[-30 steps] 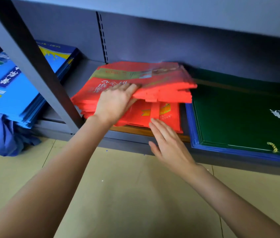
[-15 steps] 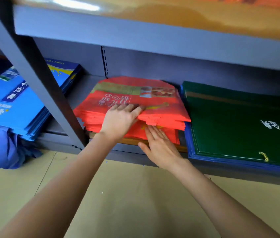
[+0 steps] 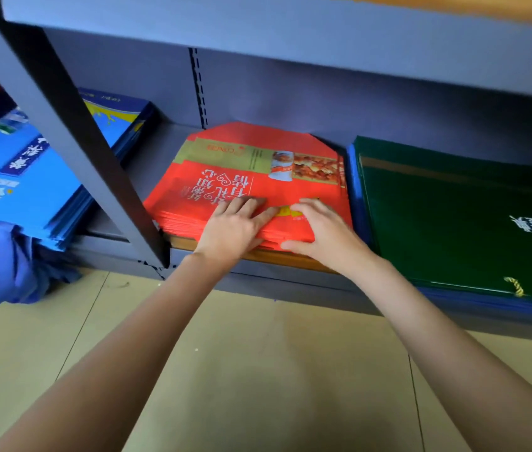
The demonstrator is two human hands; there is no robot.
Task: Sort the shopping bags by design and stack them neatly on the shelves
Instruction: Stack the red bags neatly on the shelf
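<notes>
On the bottom shelf (image 3: 294,261), the red bag stack (image 3: 245,181) lies flat and fairly square, so this design looks nearly settled. The left hand (image 3: 230,228) presses on its near edge with fingers straight and spread; the right hand (image 3: 318,228) lies beside it, fingers flat on top and thumb against the stack's front edge (a grip underneath cannot be told). Right of the red stack, touching it, sits a green bag stack (image 3: 453,216); left of it, past the slanted upright (image 3: 72,138), lie blue bags (image 3: 20,181), whose loose handles (image 3: 0,265) hang untidy and probably need straightening.
</notes>
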